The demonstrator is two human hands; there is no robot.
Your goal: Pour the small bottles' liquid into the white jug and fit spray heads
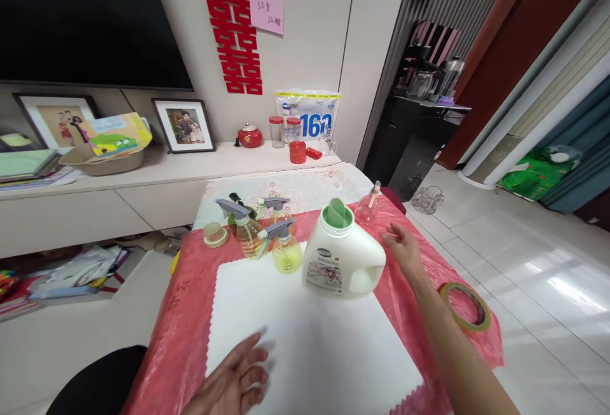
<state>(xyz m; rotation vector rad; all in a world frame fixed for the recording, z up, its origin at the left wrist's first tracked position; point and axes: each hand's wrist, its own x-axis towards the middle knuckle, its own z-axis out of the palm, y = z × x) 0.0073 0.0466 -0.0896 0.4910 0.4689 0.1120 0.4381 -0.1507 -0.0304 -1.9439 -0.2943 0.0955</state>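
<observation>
My left hand (234, 378) hovers over the near left part of a white scalloped mat (305, 339), palm up, fingers apart, holding nothing. On the right, my right hand (401, 246) reaches over the red table cover, fingers loosely spread and empty. It is nearest to a big white jug (343, 256) with an open green spout and a label, standing upright on the mat. Behind that hand is a small clear pink bottle (366, 208). Left of the jug stands a spray bottle (286, 253) with yellow liquid, with several more spray bottles behind it. A cap (215, 235) lies at the left.
A roll of tape (464, 307) lies on the red cover (181, 313) near the right edge. Along the wall, a white cabinet (181, 173) bears photo frames, a basket (105, 159), jars and a large white bag (309, 113). A wire rack (427, 199) stands on the floor.
</observation>
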